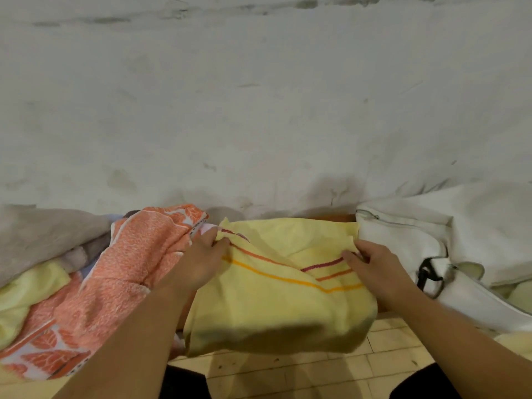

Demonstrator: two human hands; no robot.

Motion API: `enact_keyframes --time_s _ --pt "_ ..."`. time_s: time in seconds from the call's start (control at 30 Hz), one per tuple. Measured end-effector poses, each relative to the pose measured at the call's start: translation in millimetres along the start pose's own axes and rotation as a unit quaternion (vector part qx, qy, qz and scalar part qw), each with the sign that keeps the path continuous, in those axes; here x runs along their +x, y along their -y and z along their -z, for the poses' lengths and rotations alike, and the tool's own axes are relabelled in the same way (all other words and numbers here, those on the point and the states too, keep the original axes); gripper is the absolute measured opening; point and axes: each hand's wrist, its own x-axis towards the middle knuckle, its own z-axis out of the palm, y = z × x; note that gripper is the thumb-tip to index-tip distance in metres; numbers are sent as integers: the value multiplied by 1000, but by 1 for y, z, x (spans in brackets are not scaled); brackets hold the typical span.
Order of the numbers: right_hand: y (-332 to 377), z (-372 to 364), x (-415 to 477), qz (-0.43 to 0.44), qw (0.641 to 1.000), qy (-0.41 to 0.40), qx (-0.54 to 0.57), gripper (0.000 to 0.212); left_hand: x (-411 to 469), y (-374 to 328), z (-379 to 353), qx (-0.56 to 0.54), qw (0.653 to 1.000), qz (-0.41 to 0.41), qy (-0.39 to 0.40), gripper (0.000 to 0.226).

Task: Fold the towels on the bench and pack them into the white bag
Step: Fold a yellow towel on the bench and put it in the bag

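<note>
A yellow towel [276,306] with red and orange stripes lies on the bench in front of me, its near part hanging over the bench edge. My left hand [201,260] pinches its striped edge at the left. My right hand [371,263] pinches the same edge at the right. The white bag [403,234] lies to the right of the towel, with a zip along its top and a black buckle [429,276] on its strap. To the left lies an orange patterned towel [126,266].
A grey towel [43,234] and a pale yellow towel [26,295] are heaped at the far left. A stained white wall [259,110] rises just behind the bench. Yellowish floor tiles [316,372] show below the towel.
</note>
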Motion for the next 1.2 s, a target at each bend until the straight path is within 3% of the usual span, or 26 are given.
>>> enact_keyframes --time_s 0.07,0.13,0.2,0.33,0.47,0.67,0.77,0.93,1.2 --pt "-2 -5 1 12 999 33 -20 26 2 3 -9 41 997 16 57 27" --pt "-6 -10 1 19 995 85 -38 10 2 1 -17 94 988 25 116 45" --pt "-10 -13 1 21 989 131 -57 14 0 -4 -21 138 979 20 148 45" --pt "-5 -10 0 7 994 94 -58 12 -10 -4 -24 194 969 16 151 24" --pt "5 -8 -5 -6 993 51 -109 15 -20 -2 -24 216 968 29 128 33" --pt "2 -14 -6 15 985 31 -170 34 -32 8 -6 141 972 71 176 32" --pt "-4 -14 -2 8 989 3 -146 38 -32 12 3 91 985 66 132 28" --pt "-10 -13 10 -7 991 -32 -131 38 -20 8 6 30 998 47 -18 27" --pt "-8 -14 26 -73 980 -75 -170 34 7 17 -14 50 994 48 -89 25"
